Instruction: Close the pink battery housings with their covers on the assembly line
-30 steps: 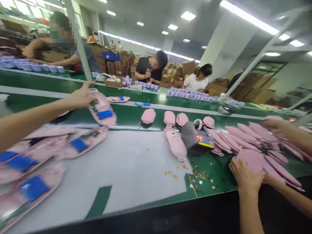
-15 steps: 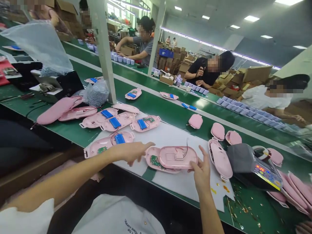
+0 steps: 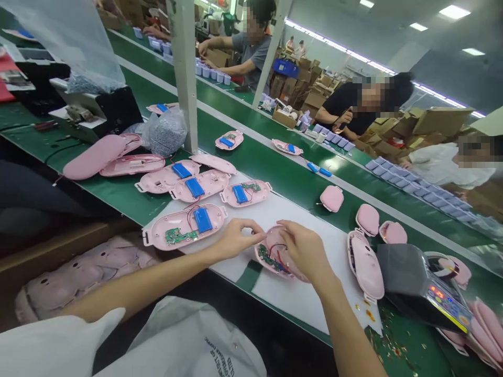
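**Drew the left hand (image 3: pixel 240 238) and right hand (image 3: pixel 306 248) together over the open casing (image 3: pixel 268 269)**

In the head view, brought the left hand in from beside the casing to its left end, and apparently tilted up the pink cover (image 3: pixel 276 236), laid nearly flat across the casing half a second earlier. Had left thumb and forefinger curled until nearly meeting by the rim, but could not tell whether pinching it. Had right fingers half bent over the cover, with any hold hidden from sight. Kept both parts on the white sheet (image 3: pixel 330 241) near the counter's (image 3: pixel 251 152) front edge, with red wires (image 3: pixel 280 258) showing inside. Seemed to mean closer two-handed work, with casing and cover not yet closed together. Left a second casing (image 3: pixel 178 219) lying open farther left along that edge.
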`<move>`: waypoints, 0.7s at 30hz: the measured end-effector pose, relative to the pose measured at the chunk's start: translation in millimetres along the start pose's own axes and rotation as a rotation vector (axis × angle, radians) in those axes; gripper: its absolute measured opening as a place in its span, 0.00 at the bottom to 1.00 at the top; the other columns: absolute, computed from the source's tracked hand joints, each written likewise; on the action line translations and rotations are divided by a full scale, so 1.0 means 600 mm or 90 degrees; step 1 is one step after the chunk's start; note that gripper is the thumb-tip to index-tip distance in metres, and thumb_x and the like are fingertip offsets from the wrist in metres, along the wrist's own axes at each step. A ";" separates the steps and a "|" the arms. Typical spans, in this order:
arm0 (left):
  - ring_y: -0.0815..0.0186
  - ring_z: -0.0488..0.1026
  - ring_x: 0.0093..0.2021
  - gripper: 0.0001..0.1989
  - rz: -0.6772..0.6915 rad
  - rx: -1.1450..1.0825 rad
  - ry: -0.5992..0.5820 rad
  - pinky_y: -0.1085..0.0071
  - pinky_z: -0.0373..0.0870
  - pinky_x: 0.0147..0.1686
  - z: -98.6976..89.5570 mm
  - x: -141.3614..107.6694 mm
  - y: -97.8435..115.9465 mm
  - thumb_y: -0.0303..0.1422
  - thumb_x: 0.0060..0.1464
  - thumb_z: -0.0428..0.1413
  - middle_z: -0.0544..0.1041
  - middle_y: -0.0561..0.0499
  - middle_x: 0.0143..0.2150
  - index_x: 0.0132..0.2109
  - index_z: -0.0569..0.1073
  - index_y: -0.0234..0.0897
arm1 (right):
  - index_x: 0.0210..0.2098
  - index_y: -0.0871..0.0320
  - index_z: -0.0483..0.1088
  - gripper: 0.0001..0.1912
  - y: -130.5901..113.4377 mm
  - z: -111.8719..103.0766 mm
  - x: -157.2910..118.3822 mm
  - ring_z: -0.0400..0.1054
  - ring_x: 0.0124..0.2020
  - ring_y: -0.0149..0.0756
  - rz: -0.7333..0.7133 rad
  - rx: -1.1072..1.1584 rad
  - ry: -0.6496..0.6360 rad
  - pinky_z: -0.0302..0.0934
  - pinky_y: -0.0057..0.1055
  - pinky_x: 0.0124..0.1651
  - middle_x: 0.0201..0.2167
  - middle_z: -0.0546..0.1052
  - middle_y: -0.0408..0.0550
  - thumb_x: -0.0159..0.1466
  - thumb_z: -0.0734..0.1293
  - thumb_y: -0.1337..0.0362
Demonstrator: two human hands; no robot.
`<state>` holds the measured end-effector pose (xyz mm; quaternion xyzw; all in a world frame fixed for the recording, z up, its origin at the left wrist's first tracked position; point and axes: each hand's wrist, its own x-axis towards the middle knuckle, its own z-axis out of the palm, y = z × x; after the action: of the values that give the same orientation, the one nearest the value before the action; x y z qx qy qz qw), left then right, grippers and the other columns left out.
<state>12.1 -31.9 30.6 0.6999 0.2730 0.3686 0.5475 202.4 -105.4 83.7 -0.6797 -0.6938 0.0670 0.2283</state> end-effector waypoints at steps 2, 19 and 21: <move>0.64 0.76 0.35 0.08 0.080 0.052 0.078 0.68 0.73 0.41 0.015 -0.002 -0.007 0.33 0.57 0.59 0.80 0.48 0.33 0.33 0.78 0.34 | 0.47 0.54 0.74 0.18 -0.013 0.013 0.012 0.73 0.42 0.40 -0.008 -0.018 -0.009 0.65 0.35 0.43 0.45 0.78 0.47 0.66 0.55 0.64; 0.64 0.78 0.38 0.13 -0.036 -0.057 0.106 0.68 0.75 0.41 0.010 0.039 -0.010 0.27 0.49 0.62 0.76 0.52 0.34 0.36 0.64 0.37 | 0.36 0.52 0.76 0.10 -0.027 0.028 0.054 0.71 0.36 0.39 0.084 0.027 -0.030 0.59 0.32 0.39 0.36 0.79 0.43 0.61 0.63 0.58; 0.64 0.78 0.38 0.14 -0.068 -0.092 0.096 0.68 0.75 0.41 0.008 0.038 -0.009 0.25 0.47 0.62 0.76 0.52 0.34 0.37 0.64 0.36 | 0.37 0.51 0.75 0.09 -0.022 0.029 0.051 0.70 0.35 0.39 0.088 -0.006 -0.041 0.57 0.31 0.37 0.35 0.79 0.42 0.60 0.64 0.60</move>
<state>29.2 -15.3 29.4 0.6133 0.3228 0.4090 0.5936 183.9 -72.7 80.4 -0.7248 -0.6523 0.1014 0.1973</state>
